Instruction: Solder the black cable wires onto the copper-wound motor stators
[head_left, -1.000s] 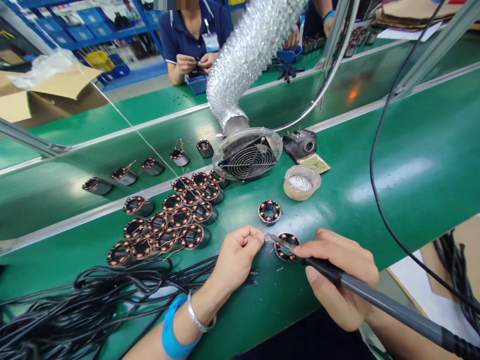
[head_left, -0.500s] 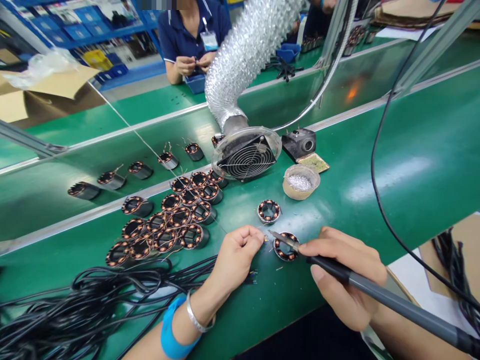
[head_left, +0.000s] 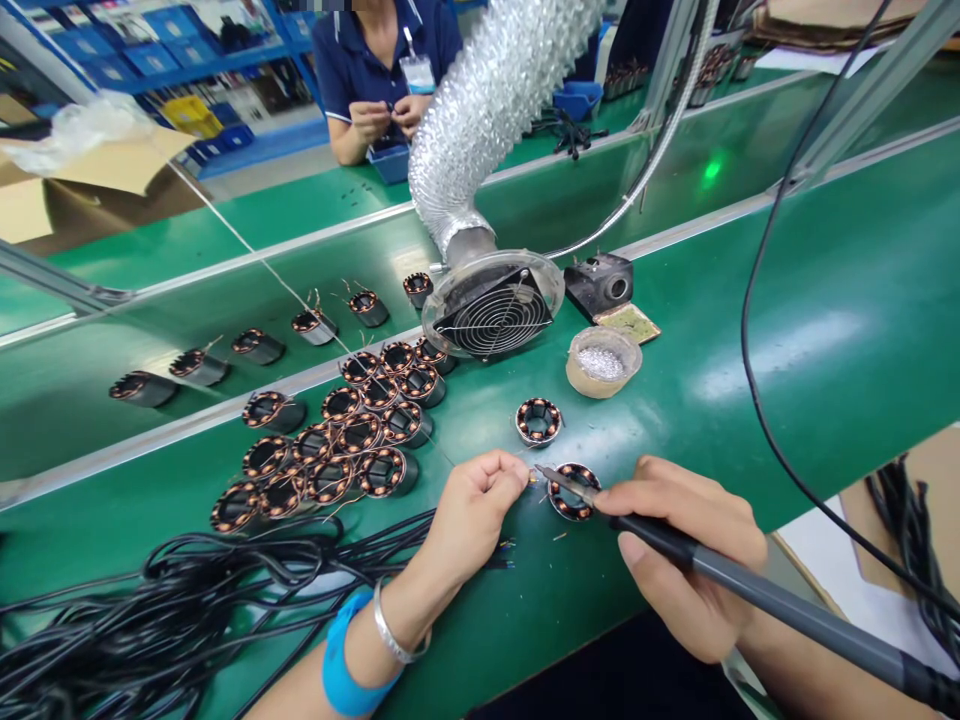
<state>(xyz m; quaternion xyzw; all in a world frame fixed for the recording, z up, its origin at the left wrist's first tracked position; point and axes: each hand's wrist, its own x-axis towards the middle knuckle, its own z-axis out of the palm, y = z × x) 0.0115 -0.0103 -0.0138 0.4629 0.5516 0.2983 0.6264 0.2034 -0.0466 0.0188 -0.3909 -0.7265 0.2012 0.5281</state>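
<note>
My left hand (head_left: 484, 505) is closed in a pinch on a thin wire, whose coloured end (head_left: 533, 477) pokes out past the fingertips. In my right hand (head_left: 690, 550) is a soldering iron (head_left: 720, 570), held like a pen. Its metal tip comes close to that wire end; whether they touch I cannot tell. Under the iron lies a motor stator (head_left: 574, 505) with copper windings, partly covered by the shaft. Just behind it another stator (head_left: 538, 422) sits on the green bench. Black cables (head_left: 300, 570) with stripped, coloured ends run below my left wrist.
Several stators (head_left: 360, 435) stand grouped at left, and more (head_left: 257, 346) line the strip behind the rail. A fume extractor fan (head_left: 495, 310) hangs at centre, beside a cup of solder bits (head_left: 602, 362) and an iron stand (head_left: 600, 285). Across the bench a person (head_left: 386, 80) works.
The iron's tip has dipped slightly toward the wire end. The row of stators behind the rail has shifted left. An orange light spot at the back right is now green.
</note>
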